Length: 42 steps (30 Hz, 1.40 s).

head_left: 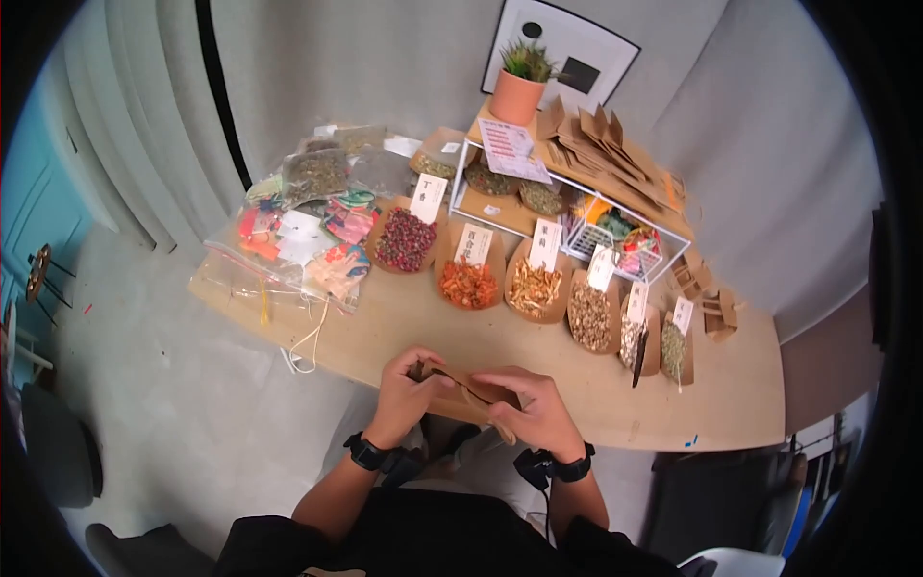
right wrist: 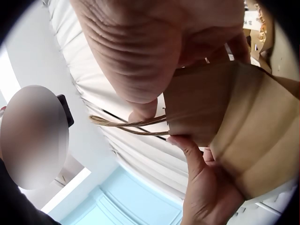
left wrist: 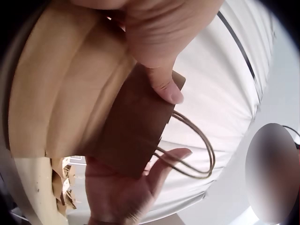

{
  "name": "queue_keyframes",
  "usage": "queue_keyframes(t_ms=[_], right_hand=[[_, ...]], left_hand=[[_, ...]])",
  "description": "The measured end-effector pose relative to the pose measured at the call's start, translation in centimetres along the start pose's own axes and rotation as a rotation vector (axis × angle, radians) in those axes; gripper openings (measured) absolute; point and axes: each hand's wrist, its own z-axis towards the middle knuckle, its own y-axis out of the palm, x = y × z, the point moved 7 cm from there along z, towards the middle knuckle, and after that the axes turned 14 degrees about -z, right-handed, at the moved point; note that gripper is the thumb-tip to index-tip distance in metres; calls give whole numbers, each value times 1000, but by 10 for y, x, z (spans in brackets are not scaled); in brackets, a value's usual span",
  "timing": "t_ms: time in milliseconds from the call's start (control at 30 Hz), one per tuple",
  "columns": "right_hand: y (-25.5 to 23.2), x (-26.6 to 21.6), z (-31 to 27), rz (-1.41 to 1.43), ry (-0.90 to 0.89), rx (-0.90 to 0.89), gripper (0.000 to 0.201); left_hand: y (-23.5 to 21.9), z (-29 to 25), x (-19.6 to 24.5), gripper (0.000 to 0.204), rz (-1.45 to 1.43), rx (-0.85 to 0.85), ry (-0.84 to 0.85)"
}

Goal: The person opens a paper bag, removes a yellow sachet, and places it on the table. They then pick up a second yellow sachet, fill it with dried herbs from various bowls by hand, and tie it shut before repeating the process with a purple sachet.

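Observation:
A brown paper bag [head_left: 460,395] with twisted cord handles is held between both hands at the table's front edge. My left hand [head_left: 405,392] grips one side of it; my right hand [head_left: 536,410] grips the other. In the left wrist view the left thumb lies on the bag [left wrist: 136,122], and the right hand [left wrist: 124,192] supports the far side, near the looped handle [left wrist: 212,157]. The right wrist view shows the left hand [right wrist: 206,192] pinching the bag [right wrist: 201,103] near its handles [right wrist: 136,124]. Some fingers are hidden behind the paper.
Across the wooden table [head_left: 404,332] stand several paper trays of dried flowers and herbs, including red buds [head_left: 406,240] and orange petals [head_left: 468,285], with cards. Plastic bags [head_left: 317,178] lie left. A shelf [head_left: 495,210] bears a potted plant [head_left: 517,96] and flat paper bags [head_left: 615,159].

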Motion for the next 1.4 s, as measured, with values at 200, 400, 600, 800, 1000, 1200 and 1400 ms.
queue_keyframes(t_ms=[200, 400, 600, 800, 1000, 1200, 1400], right_hand=[[-16, 18, -32, 229, 221, 154, 27], [-14, 32, -47, 305, 418, 226, 24], [0, 45, -51, 850, 504, 274, 27], [8, 34, -53, 860, 432, 41, 29], [-28, 44, -69, 147, 482, 457, 12], [-52, -19, -83, -126, 111, 651, 12], [-31, -31, -56, 27, 139, 248, 48]], left_hand=[[2, 8, -27, 18, 191, -27, 3], [36, 13, -3, 60, 741, -23, 447], [80, -28, 5, 132, 983, -321, 412], [66, -31, -6, 135, 876, -422, 325], [45, -24, 8, 138, 760, -439, 367], [36, -15, 14, 139, 813, -420, 394], [59, -21, 23, 140, 859, -546, 502]])
